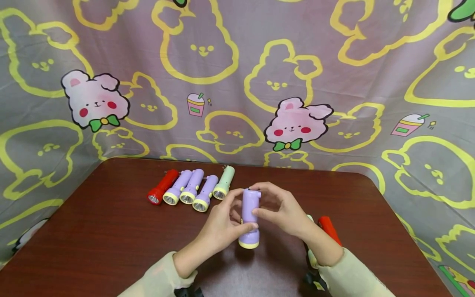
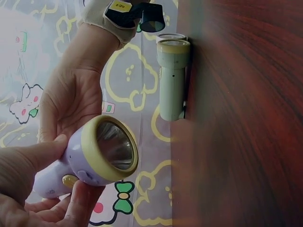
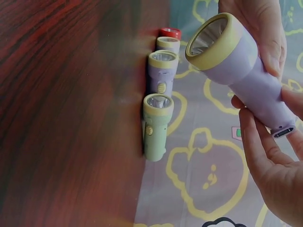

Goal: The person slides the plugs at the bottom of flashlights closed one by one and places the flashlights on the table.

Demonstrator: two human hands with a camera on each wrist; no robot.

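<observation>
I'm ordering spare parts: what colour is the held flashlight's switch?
The switch is yellow; it shows best in the left wrist view.

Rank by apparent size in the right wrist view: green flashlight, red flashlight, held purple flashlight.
1. Held purple flashlight
2. Green flashlight
3. Red flashlight, mostly hidden

Nearness may enlarge the first.

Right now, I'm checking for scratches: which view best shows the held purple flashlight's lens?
Left wrist: the lens faces that camera most squarely. Right wrist shows it more slanted; head shows just its yellow rim, no lens.
</observation>
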